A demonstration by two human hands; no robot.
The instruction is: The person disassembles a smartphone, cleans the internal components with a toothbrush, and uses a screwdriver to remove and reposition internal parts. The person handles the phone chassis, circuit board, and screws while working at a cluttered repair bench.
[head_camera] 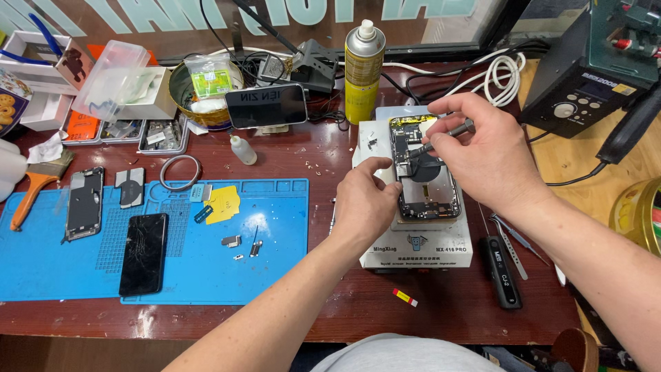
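the opened phone frame (427,172) lies face-down on a white heating pad (416,244), near the middle of the dark red table (427,303), its long sides parallel to the pad's edges. the left hand (365,203) rests against the frame's left edge, fingers curled and pressing the side, steadying it rather than closing round it. the right hand (485,148) hovers over the frame's upper right corner, thumb and fingers pinched on a thin grey screwdriver (447,134) whose tip points down-left into the frame's insides.

just behind the pad stands a yellow spray can (363,69). to the right of the pad, black tweezers (501,269) and a slimmer metal pair lie on open wood. on the left, a blue work mat (275,234) holds a cracked black screen (143,253) and small parts, well apart from the hands. between mat and pad runs a narrow bare strip of table.
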